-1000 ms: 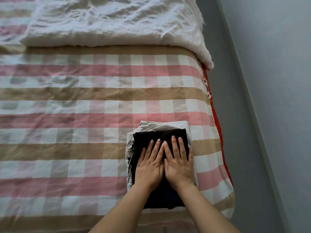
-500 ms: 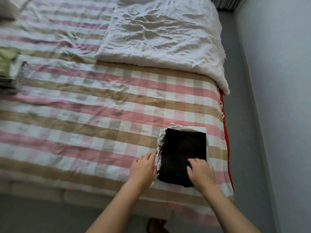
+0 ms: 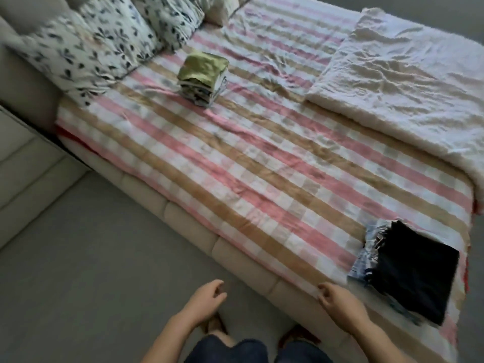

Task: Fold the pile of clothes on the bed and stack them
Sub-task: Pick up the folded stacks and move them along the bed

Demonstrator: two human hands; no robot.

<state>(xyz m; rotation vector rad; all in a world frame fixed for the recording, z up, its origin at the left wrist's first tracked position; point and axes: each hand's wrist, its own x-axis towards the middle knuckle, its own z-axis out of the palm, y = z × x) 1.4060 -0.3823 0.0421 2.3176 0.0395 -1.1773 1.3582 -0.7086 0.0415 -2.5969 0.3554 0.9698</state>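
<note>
A wide bed (image 3: 262, 163) fills most of the frame, running from the upper left down to the lower right, covered by a checked sheet (image 3: 235, 179) in pink, tan and white bands that is lightly creased. At the upper left, two white pillows with a dark leaf print (image 3: 86, 45) lean against a pale padded headboard (image 3: 23, 74). A rumpled white quilt (image 3: 398, 82) lies folded back across the upper right. The bed's beige padded base (image 3: 188, 226) shows along the near edge, and grey floor (image 3: 78, 271) takes up the lower left of the frame. Two stacks of folded clothes sit well apart on the sheet: a small stack with a green piece on top (image 3: 203, 77) in the upper middle, near the pillows, and a flatter stack topped by a black garment (image 3: 413, 268) at the lower right corner, with pale blue and white layers showing at its left side. The left hand (image 3: 207, 299) hangs over the floor at the bottom centre, fingers loosely curled and holding nothing. The right hand (image 3: 337, 299) hovers at the bed's near edge, just left of the black-topped stack, fingers also loosely curled and empty. Dark trousers (image 3: 256, 352) and feet show at the bottom edge.
</note>
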